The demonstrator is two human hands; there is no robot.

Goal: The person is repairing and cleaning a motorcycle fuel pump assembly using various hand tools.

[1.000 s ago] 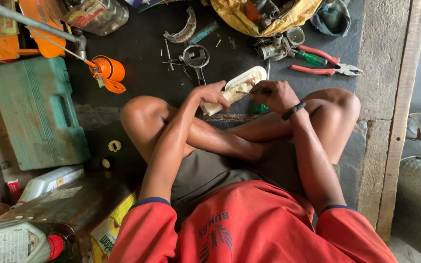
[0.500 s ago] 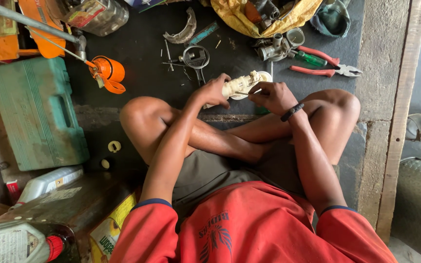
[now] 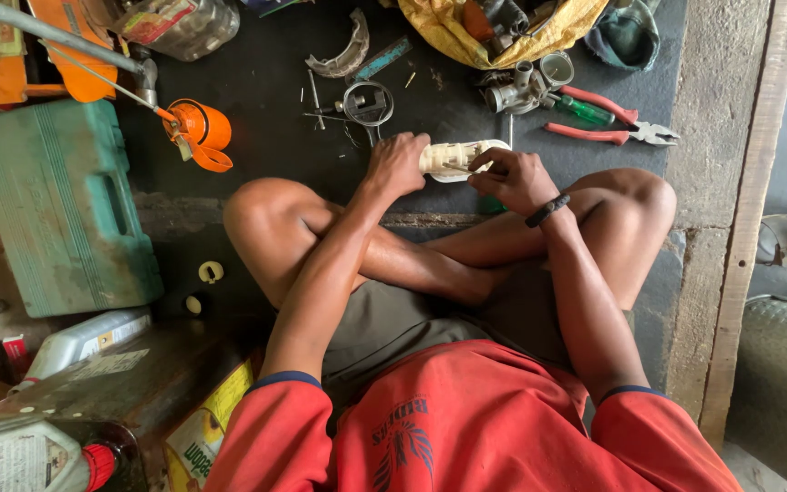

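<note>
Cross-legged on the floor, the person grips a cream plastic part (image 3: 459, 158) with the left hand (image 3: 396, 164) clenched round one end while the right hand (image 3: 510, 179) pinches a thin tool against it, red-handled pliers (image 3: 608, 126) lying just beyond the right fingers, green case (image 3: 56, 205) well off left.

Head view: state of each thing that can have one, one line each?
left hand: gripping the cream plastic part
right hand: closed on the part's other end
cream plastic part: held off the floor between both hands
green tool case: shut, lying flat
red-handled pliers: lying on the mat, untouched
orange funnel: tipped on its side
white bottle: red cap on
</note>
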